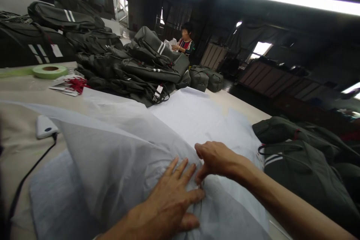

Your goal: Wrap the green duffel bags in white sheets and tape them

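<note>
My left hand [171,198] lies flat with fingers spread on a large sheet of thin white tissue paper [118,157] that billows up over the table. My right hand [215,159] is just beyond it, fingers curled and pinching a fold of the same paper. The two hands almost touch. More white paper [197,116] lies flat further along the table.
Dark olive bags are heaped at the back left [135,67] and at the right edge [303,161]. A green tape roll [50,71], red tags [75,84] and a white device [45,126] with a black cable lie at left. A person [185,43] works in the distance.
</note>
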`<state>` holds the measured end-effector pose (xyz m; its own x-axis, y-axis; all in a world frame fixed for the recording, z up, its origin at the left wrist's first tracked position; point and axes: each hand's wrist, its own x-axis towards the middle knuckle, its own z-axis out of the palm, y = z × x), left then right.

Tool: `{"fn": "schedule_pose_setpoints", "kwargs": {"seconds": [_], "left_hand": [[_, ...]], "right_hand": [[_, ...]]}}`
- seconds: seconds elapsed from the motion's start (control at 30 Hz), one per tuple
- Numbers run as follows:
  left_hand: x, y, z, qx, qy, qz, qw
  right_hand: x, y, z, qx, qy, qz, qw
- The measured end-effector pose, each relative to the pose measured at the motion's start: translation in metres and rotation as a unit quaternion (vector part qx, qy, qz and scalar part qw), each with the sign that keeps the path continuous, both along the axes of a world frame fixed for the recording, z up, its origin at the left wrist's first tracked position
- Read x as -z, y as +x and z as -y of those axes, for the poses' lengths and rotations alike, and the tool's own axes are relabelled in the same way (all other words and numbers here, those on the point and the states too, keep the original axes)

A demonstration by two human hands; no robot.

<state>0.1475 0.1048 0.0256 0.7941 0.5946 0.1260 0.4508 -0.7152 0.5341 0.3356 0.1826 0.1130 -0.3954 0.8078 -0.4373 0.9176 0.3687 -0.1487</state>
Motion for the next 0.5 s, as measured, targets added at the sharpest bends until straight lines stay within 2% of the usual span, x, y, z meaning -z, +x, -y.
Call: {"fn": "schedule_pose_setpoints", "kwargs": {"seconds": [0.03,0.1,0.17,0.23,0.3,0.37,0.43,0.5], "left_hand": [[0.0,0.0,0.0,0.0,-0.001,-0.001,1.0],[-0.001,-0.001,0.0,-0.001,-0.002,-0.004,1.0],[-0.003,-0.001,0.0,-0.004,-0.003,-0.008,1.0],[-0.006,0.0,-0.001,-0.004,-0.005,-0.009,1.0],[-0.009,-0.001,-0.001,-0.002,-0.007,-0.008,1.0],[-0.011,-0.003,0.001,-0.005,-0.004,-0.01,1.0],[-0.01,-0.005,0.004,-0.01,0.005,-0.003,1.0],[-0.009,-0.007,0.007,-0.012,0.024,0.013,1.0]], "right_hand": [[0.006,0.008,-0.004,-0.012,0.002,-0.023,1.0],[0.02,0.031,-0.01,0.006,-0.056,-0.096,0.994],[0.032,0.055,-0.012,0.08,-0.082,-0.17,0.979],[0.043,0.072,-0.009,0.161,-0.056,-0.245,0.954],[0.053,0.077,-0.002,0.174,-0.042,-0.329,0.927],[0.065,0.073,0.007,0.142,-0.071,-0.384,0.91],[0.076,0.069,0.015,0.145,-0.107,-0.383,0.906],[0.08,0.067,0.018,0.18,-0.095,-0.359,0.911]]}}
